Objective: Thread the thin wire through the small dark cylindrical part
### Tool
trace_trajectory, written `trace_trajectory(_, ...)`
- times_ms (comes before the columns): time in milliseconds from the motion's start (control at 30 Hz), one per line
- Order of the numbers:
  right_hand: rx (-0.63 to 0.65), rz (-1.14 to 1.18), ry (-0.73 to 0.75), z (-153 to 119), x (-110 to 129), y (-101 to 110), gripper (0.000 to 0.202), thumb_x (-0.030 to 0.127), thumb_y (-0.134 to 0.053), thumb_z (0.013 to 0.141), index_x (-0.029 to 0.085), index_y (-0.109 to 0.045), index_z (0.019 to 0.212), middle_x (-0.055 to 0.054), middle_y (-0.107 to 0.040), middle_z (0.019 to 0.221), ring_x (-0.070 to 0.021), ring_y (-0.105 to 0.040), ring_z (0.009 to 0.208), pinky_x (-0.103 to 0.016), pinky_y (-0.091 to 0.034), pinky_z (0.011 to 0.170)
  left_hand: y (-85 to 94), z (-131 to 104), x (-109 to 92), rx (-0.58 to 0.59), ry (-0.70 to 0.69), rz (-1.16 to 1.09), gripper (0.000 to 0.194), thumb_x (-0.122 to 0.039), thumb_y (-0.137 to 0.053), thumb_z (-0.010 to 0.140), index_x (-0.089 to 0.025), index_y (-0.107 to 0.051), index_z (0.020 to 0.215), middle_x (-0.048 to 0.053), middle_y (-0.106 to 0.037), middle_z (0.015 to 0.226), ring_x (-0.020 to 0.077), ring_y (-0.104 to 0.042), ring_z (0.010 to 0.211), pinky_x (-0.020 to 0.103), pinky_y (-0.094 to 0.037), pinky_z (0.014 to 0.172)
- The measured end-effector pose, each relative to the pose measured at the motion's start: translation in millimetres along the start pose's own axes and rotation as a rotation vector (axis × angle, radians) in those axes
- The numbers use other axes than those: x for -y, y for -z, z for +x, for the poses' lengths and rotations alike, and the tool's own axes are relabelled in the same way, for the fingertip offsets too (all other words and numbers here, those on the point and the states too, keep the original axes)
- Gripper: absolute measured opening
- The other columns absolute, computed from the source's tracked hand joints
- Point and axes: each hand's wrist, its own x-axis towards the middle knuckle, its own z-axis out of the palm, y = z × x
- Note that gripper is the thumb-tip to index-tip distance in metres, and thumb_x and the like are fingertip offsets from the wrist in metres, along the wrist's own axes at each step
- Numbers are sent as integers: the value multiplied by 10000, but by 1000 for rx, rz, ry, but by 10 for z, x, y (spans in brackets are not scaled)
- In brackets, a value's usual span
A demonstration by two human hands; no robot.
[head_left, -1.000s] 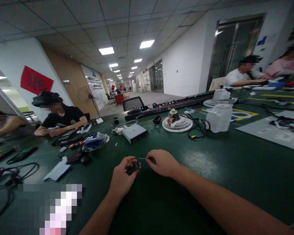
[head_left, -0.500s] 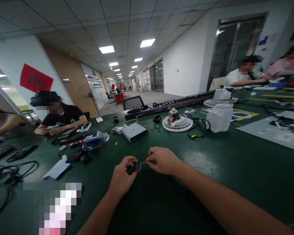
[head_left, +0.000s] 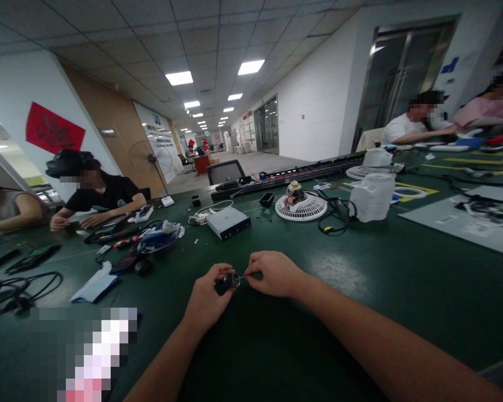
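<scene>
head view: two bare hands meet over a dark green table [head_left: 251, 352], near and centre. the left hand [head_left: 207, 296] has its thumb and fingers clamped around a small dark cylinder [head_left: 226, 282], whose round, ringed end is turned toward the right. the right hand [head_left: 272, 274] pinches a thin metal rod [head_left: 241, 277] between thumb and fingertips, its tip at the cylinder's open-looking end; whether it touches the face or enters it is too small to tell.

farther off lies a silver optical drive [head_left: 228, 224], with a small black tray [head_left: 267, 199] beyond it to the right and thin scattered bits [head_left: 264, 219] between them and the hands. at far right, a white fan grille [head_left: 302, 211] bears an exposed motor, beside a black cable [head_left: 339, 226] and a white plastic housing [head_left: 372, 198]. at far left, a co-worker in a black shirt [head_left: 109, 192] leans over the table.

the likely risk is a slip: held only by its end, the rod could skid off the rim and scratch the cylinder's face or jab the left fingers. a loosened left grip could let the smooth-looking cylinder roll, and a dropped rod might be lost against the dark surface.
</scene>
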Motion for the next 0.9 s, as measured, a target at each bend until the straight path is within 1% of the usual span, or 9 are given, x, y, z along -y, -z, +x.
trace_trajectory(100,-16,-49,-88,7,11,8,238,314,-570,846,234,-776,933,-58,-679,889,-190,-608,803,-282,-409,676,-2,0,-1,-1,5,6,379,-155,-678,737,-234,-593,1097,30,-740,1037,203,-711,959,386,-554,906)
trace_trajectory(200,26,-17,-40,6,18,3,222,302,-579,832,241,-781,905,-52,-687,869,-187,-609,778,-282,-410,677,1,-4,1,6,22,23,405,-146,-681,725,-237,-594,1109,30,-741,1040,210,-709,971,395,-551,916)
trace_trajectory(267,23,19,-28,6,26,-4,223,299,-579,832,255,-779,920,-43,-693,862,-184,-613,775,-278,-410,679,5,-6,3,15,7,34,406,-144,-680,723,-244,-603,1109,23,-740,1043,209,-709,973,385,-554,912)
trace_trajectory(400,-7,-2,-168,18,40,-21,222,298,-583,816,253,-790,883,-54,-706,836,-196,-615,748,-281,-407,649,15,-5,1,-1,-1,59,388,-166,-683,731,-246,-612,1104,17,-742,1044,203,-713,962,359,-566,882)
trace_trajectory(500,40,70,-123,29,38,-39,205,272,-590,796,250,-792,824,-38,-706,766,-182,-611,704,-272,-409,641,18,-4,-1,-6,13,63,406,-153,-690,717,-243,-613,1106,12,-748,1030,197,-718,944,350,-570,873)
trace_trajectory(567,32,114,-98,34,36,-49,214,278,-581,804,253,-790,839,-28,-712,770,-171,-614,701,-266,-410,643,15,-6,-1,11,8,58,406,-146,-687,715,-246,-618,1102,11,-748,1032,198,-717,948,356,-567,883)
trace_trajectory(667,16,31,-161,31,36,-51,227,298,-573,805,249,-792,835,-41,-715,772,-180,-606,675,-275,-388,596,9,-11,5,46,-9,55,382,-154,-680,727,-250,-626,1093,20,-746,1033,209,-712,956,372,-561,892)
trace_trajectory(767,60,-57,-122,14,14,-45,229,295,-569,798,234,-789,780,-58,-704,734,-192,-596,661,-283,-363,568,15,-15,11,84,-18,87,330,-181,-667,747,-252,-649,1068,18,-748,1001,212,-712,927,373,-566,865)
trace_trajectory(900,101,59,-61,8,-59,-40,218,286,-574,805,232,-785,826,-32,-709,764,-161,-601,668,-261,-380,597,35,-14,7,102,7,127,307,-223,-662,763,-257,-680,1067,10,-751,987,209,-710,904,366,-564,840)
